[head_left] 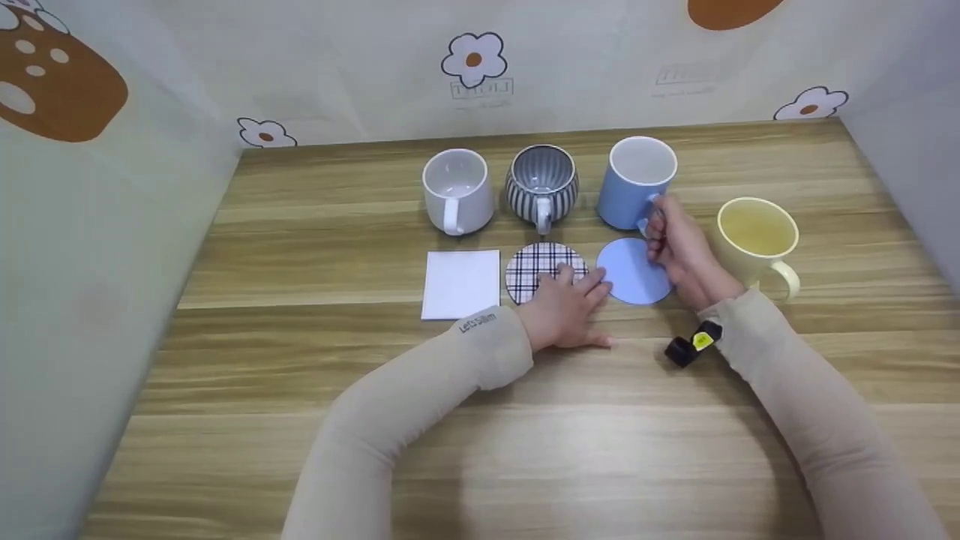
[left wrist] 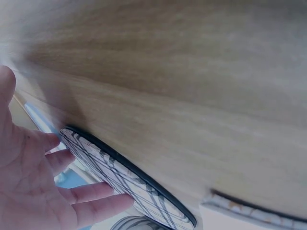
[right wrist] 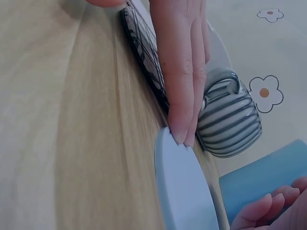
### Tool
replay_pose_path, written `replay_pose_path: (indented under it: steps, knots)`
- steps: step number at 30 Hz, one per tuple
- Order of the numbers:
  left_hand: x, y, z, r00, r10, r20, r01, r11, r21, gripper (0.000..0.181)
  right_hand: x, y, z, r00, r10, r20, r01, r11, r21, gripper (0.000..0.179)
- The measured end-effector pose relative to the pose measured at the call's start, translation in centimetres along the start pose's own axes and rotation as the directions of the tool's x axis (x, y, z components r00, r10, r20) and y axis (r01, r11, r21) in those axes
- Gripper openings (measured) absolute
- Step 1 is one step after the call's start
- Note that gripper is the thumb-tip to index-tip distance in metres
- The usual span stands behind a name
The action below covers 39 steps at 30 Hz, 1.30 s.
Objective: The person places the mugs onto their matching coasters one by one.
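Note:
My left hand [head_left: 566,307] lies flat with its fingers spread over the plaid round coaster [head_left: 525,274]. Its fingertips press the near edge of a light-blue round coaster [head_left: 636,276], as the right wrist view also shows. With curled fingers, my right hand [head_left: 682,240] grips the handle of a tall blue mug [head_left: 626,196], white inside, upright just behind the blue coaster. In the right wrist view, the fingers [right wrist: 259,211] of that hand curl beside the blue mug [right wrist: 264,177].
A white mug [head_left: 472,202] and a grey striped mug [head_left: 562,199] stand left of the blue one. In front of the white mug lies a white square coaster [head_left: 461,285]. A yellow mug [head_left: 739,260] stands close beside my right wrist. Flower-printed walls border the wooden table [head_left: 300,247].

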State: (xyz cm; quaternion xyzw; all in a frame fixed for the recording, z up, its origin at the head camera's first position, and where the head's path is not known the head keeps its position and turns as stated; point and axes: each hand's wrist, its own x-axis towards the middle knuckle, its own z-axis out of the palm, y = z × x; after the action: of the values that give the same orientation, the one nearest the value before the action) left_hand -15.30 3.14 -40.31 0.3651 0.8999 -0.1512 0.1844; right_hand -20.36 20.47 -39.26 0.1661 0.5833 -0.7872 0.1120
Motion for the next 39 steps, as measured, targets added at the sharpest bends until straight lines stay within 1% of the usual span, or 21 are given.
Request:
replay_pose_path:
  steps: [5, 9, 13, 17, 22, 39]
  knots:
    - [0.0, -0.1, 0.0, 1.000, 0.004, 0.006, -0.003, 1.000, -0.017, 0.084, -0.7, 0.0, -0.2, 1.000, -0.014, 0.024, 0.014, 1.000, -0.016, 0.044]
    - [0.0, -0.2, -0.1, 1.000, 0.006, 0.013, -0.006, 1.000, -0.025, 0.084, -1.4, 0.1, -0.5, 0.999, -0.028, 0.025, 0.029, 0.999, -0.044, 0.043]
    - [0.0, -0.1, 0.0, 1.000, -0.003, 0.011, 0.003, 1.000, -0.012, 0.084, -2.1, 0.2, -0.6, 0.999, -0.033, 0.023, 0.034, 0.998, -0.057, 0.042]
    - [0.0, -0.1, 0.1, 1.000, -0.010, 0.001, 0.010, 1.000, 0.005, 0.084, -2.7, 0.3, -0.7, 0.999, -0.033, 0.039, 0.036, 0.997, -0.064, 0.042]
    - [0.0, -0.1, 0.1, 1.000, -0.007, 0.000, 0.007, 1.000, 0.007, 0.084, -3.3, 0.4, -1.0, 0.998, -0.044, 0.050, 0.048, 0.995, -0.085, 0.041]
    - [0.1, 0.0, 0.1, 1.000, -0.006, 0.005, 0.006, 1.000, -0.009, 0.085, -5.6, 0.9, -1.8, 0.995, -0.037, 0.092, 0.048, 0.992, -0.118, 0.042]
